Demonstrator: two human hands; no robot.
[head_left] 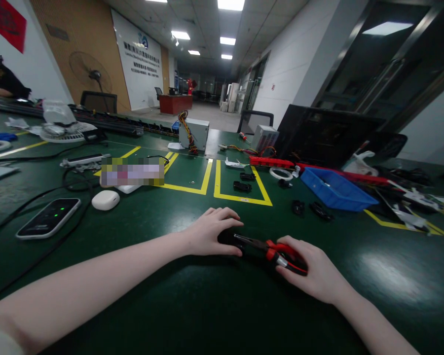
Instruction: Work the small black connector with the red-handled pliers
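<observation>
Through my head view, the right hand (314, 266) is closed around the handles of the red-and-black pliers (270, 249), their nose pointing at the left hand (210, 234). That left hand is curved, thumb apart from the fingers, around a small black piece (227, 237); I can't tell whether it grips it, nor whether the pliers touch it. All of this is over the near middle of the green table (151, 315).

Just beyond, I see two black bundles (242, 186) inside a yellow tape outline (244, 199), and two more dark bundles (321, 211) near a blue tray (340, 199) to the right.

As for writing, the wall sign (142, 56) carries a blue logo, rows of dark Chinese characters and a line of Latin letters, too blurred for me to read surely. The red banner (7, 19) at upper left has a dark design I can't make out. On the left, the phone (49, 218) shows two green marks and faint text I can't read. The white case (105, 200) beside it shows me no lettering. A person (3, 79) sits at the far left.
</observation>
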